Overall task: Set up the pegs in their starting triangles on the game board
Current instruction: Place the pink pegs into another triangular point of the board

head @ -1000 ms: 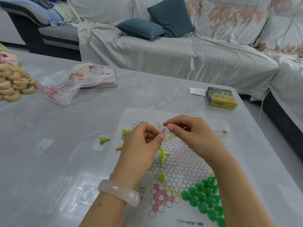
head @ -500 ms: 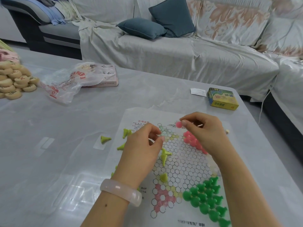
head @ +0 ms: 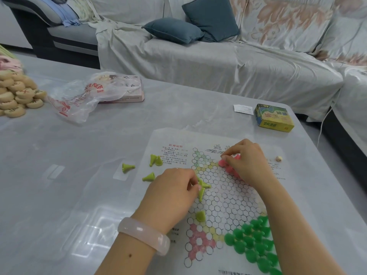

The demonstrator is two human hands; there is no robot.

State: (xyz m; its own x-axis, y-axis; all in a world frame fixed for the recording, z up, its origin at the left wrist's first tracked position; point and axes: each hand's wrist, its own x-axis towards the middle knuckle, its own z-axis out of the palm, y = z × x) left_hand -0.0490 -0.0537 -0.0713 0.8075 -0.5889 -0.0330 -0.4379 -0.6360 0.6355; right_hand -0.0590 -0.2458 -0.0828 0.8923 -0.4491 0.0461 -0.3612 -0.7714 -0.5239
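Now, both hands on board, right hand (head: 248, 161) at pink pegs (head: 223, 162), left hand (head: 170, 192) at yellow-green pegs (head: 201, 192)

Loose yellow-green pegs (head: 153, 160) crowd the game board (head: 228, 195) left edge; centre open

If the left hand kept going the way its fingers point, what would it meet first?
Probably the yellow-green pegs lying on the game board right at the left hand fingertips; it may already touch them.

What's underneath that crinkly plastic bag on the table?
The plastic bag lies partly over a pink flat box, whose right part shows. The box's left end is veiled, and anything else beneath cannot be made out.
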